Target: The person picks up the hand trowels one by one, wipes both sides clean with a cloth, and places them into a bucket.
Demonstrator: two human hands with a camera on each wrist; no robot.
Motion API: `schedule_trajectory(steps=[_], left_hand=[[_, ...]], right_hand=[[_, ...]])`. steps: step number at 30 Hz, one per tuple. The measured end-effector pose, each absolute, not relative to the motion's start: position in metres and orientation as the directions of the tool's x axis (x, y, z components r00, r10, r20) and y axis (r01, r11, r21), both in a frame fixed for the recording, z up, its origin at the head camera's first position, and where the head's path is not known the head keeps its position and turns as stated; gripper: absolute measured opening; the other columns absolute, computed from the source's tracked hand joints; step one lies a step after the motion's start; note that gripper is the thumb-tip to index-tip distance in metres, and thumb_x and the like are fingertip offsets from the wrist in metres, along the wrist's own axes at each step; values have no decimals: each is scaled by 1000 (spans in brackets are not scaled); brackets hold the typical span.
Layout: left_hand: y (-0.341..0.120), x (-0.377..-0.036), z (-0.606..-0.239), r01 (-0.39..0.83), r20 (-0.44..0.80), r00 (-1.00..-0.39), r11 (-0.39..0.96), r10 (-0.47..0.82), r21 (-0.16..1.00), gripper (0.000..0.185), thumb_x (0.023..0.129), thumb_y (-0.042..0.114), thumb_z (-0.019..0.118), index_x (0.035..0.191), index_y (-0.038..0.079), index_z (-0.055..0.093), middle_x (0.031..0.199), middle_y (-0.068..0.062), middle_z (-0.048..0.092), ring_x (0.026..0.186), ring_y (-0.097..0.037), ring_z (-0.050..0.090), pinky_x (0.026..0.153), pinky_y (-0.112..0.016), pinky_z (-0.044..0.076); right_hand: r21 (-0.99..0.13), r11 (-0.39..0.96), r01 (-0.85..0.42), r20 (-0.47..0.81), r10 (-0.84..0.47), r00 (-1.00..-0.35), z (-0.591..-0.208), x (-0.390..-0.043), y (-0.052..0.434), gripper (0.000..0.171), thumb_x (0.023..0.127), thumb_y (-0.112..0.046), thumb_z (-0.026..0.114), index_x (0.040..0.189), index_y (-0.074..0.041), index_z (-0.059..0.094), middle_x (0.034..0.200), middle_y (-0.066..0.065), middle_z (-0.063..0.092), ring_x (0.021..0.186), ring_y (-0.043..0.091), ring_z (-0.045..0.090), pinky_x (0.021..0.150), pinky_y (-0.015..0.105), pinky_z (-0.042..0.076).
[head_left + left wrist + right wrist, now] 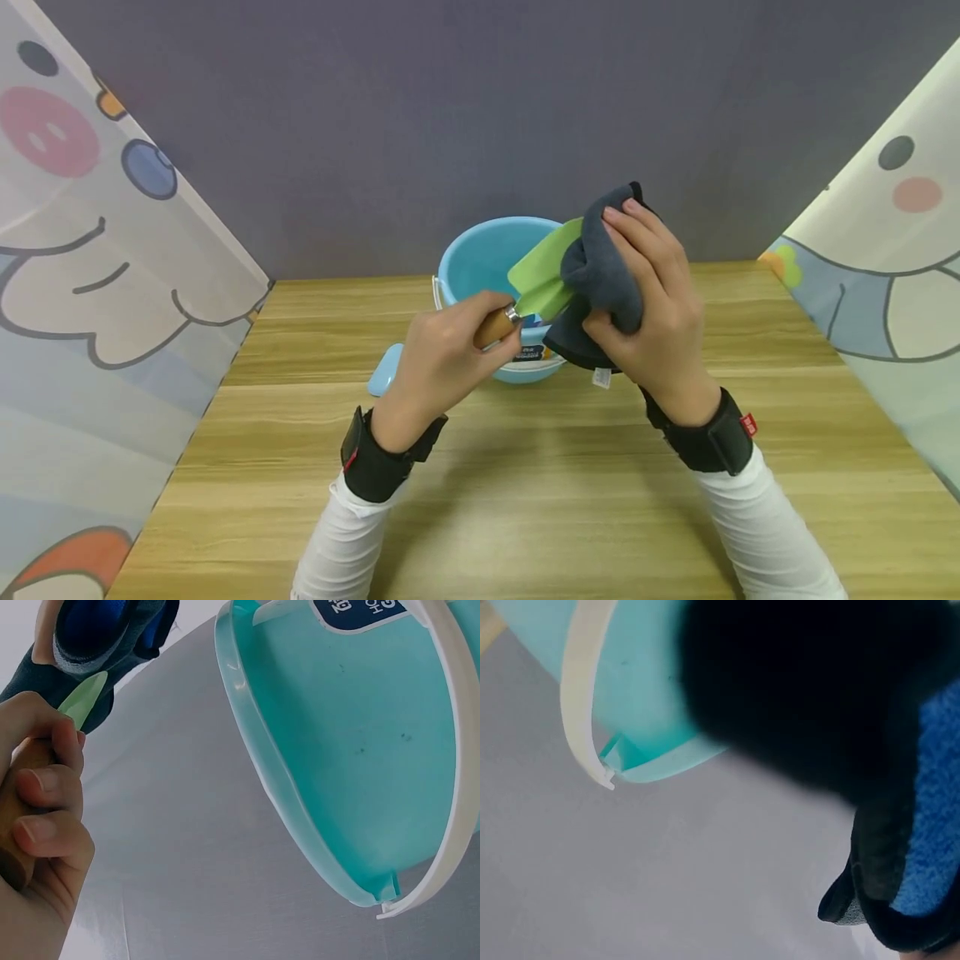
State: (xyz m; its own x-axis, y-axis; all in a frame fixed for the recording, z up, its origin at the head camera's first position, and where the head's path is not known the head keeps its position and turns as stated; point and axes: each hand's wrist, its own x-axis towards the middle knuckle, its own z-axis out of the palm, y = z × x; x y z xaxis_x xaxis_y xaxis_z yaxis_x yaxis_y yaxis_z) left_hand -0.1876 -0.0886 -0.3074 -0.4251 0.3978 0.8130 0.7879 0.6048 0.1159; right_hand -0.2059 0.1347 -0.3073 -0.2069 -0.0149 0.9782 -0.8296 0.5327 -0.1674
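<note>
My left hand (442, 350) grips the wooden handle (495, 327) of a green spatula (542, 271), whose blade points up and to the right over a light blue bucket (480, 258). My right hand (648, 292) holds a dark grey cloth (600, 271) wrapped round the right side of the blade. In the left wrist view my fingers (45, 825) curl round the handle, with the green spatula blade (84, 699) running into the cloth (105, 630). In the right wrist view the cloth (817, 690) fills most of the picture, blue on its inner side.
The bucket (360, 750) with its white handle (585, 690) stands at the middle back of a wooden table (525, 500). A light blue object (385, 371) lies left of it. Cartoon-printed panels (90, 275) wall both sides, a grey wall (480, 108) the back.
</note>
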Motion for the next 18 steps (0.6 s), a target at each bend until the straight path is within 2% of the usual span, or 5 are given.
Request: schedule_trajectory(steps=[11, 18], left_hand=[[-90, -187, -304, 749, 791, -510, 627, 339, 214, 22, 84, 11, 75, 103, 3, 67, 74, -3, 64, 55, -11, 48, 48, -25, 38], [-91, -186, -302, 699, 760, -568, 673, 317, 242, 20, 87, 13, 73, 106, 6, 66, 75, -2, 63, 55, -10, 45, 47, -26, 36]], right_hand=[[-258, 570, -780, 966, 125, -228, -302, -210, 142, 51, 72, -9, 55, 119, 5, 70, 129, 20, 67, 131, 36, 59, 116, 46, 43], [-281, 589, -757, 958, 132, -254, -302, -208, 146, 49, 74, -8, 56, 118, 5, 70, 130, 19, 67, 131, 34, 59, 115, 46, 43]])
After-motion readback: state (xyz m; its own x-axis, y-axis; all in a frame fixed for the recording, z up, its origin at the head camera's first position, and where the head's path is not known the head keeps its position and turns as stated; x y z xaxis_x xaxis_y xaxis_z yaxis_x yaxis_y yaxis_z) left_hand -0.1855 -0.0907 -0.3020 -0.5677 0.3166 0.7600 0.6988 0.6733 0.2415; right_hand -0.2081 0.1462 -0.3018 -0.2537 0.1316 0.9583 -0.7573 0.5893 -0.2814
